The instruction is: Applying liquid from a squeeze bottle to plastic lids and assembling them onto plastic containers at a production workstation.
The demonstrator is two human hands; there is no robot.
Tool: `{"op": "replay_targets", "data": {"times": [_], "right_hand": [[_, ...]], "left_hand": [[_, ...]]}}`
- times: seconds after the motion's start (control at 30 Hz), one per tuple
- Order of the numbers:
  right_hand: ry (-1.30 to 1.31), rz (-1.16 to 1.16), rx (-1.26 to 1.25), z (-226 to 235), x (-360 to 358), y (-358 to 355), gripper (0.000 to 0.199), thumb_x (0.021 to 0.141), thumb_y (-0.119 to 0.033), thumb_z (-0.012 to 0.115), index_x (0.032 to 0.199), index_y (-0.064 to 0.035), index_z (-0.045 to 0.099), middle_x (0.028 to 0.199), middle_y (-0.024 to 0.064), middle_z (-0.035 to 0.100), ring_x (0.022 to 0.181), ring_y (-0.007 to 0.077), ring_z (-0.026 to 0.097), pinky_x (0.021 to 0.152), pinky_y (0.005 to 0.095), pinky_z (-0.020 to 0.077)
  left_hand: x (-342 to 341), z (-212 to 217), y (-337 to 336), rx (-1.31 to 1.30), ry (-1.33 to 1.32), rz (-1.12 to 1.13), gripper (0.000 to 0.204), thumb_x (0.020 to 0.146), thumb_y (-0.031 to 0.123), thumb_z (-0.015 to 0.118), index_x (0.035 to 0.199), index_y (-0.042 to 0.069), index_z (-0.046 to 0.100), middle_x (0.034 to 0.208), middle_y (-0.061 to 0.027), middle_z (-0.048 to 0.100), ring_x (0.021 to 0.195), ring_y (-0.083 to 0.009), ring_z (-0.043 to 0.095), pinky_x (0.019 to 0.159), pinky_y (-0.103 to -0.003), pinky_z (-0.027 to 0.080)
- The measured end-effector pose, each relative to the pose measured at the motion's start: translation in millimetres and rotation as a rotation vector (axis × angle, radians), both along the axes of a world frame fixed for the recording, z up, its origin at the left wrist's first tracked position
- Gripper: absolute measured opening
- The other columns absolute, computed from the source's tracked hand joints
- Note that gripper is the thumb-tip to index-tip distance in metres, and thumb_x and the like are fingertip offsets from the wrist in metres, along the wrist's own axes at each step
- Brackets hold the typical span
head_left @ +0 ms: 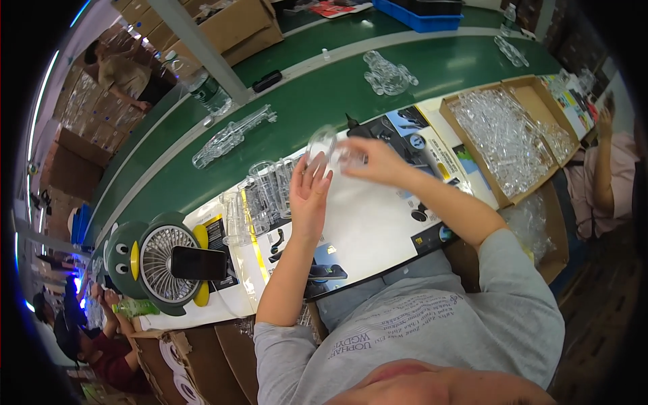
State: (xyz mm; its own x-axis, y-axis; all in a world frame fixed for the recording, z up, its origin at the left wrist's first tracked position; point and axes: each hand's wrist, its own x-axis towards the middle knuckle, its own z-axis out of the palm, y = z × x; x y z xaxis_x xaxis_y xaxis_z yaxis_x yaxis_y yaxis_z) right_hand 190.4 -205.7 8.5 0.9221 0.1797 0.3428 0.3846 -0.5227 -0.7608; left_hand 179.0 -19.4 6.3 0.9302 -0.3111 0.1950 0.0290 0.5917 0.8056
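In front of me, over a white printed sheet, my left hand holds a clear plastic part with a round, ring-like end between thumb and fingers. Close to its right is my right hand, fingers bent together and partly smeared by motion, around a small clear plastic piece. Whether the two clear pieces are joined cannot be made out. Left of my left hand, several clear plastic parts stand in a cluster on the sheet.
A cardboard box full of small clear parts lies at the right. Clear assemblies sit along the green conveyor belt. A penguin-shaped fan with a black phone is at the left. People work nearby on both sides.
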Motion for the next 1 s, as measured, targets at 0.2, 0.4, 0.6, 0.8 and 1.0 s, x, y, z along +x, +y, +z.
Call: {"op": "replay_targets", "data": {"times": [0.2,0.4,0.6,0.8,1.0], "right_hand": [[0.244,-0.289,0.862,13,61,-70,0.040,0.076,-0.025,0.068,0.108,-0.0059,0.054,0.094,0.0050,0.059,0.083,0.0153,0.059,0.070,0.0259,0.0458],[0.287,-0.106,1.412,-28,110,-122,0.035,0.078,-0.023,0.067,0.107,-0.0104,0.052,0.101,0.0080,0.056,0.085,0.0219,0.058,0.064,0.0286,0.0497],[0.474,0.016,1.569,-34,168,-138,0.027,0.077,-0.025,0.068,0.097,-0.0149,0.053,0.095,0.0118,0.058,0.082,0.0246,0.059,0.061,0.0327,0.0510],[0.481,-0.121,1.589,-16,193,-112,0.026,0.078,-0.027,0.066,0.096,-0.0130,0.053,0.081,0.0081,0.059,0.070,0.0220,0.058,0.060,0.0303,0.0507],[0.466,-0.100,1.413,-27,166,-134,0.032,0.078,-0.025,0.067,0.101,-0.0085,0.053,0.097,0.0061,0.059,0.077,0.0192,0.059,0.064,0.0281,0.0494]], "left_hand": [[4,8,7,0.134,-0.019,0.033,0.053,0.085,0.009,0.054,0.131,0.003,0.030,0.129,-0.0167,0.039,0.119,-0.0262,0.042,0.095,-0.035,0.037],[3,-4,9,0.320,-0.273,0.116,0.043,0.083,0.003,0.051,0.124,0.001,0.039,0.125,-0.0145,0.044,0.103,-0.0227,0.054,0.086,-0.032,0.042],[-7,11,14,0.851,-1.092,0.514,0.039,0.069,-0.006,0.057,0.107,0.004,0.055,0.114,-0.0160,0.051,0.090,-0.0262,0.059,0.073,-0.032,0.048],[-7,13,22,0.883,-1.216,0.590,0.042,0.066,-0.007,0.057,0.107,0.006,0.055,0.113,-0.0141,0.053,0.086,-0.0232,0.059,0.071,-0.032,0.049],[-9,10,4,0.816,-1.131,0.521,0.037,0.073,-0.004,0.054,0.109,0.005,0.054,0.111,-0.0120,0.054,0.092,-0.0250,0.058,0.076,-0.032,0.048]]}}
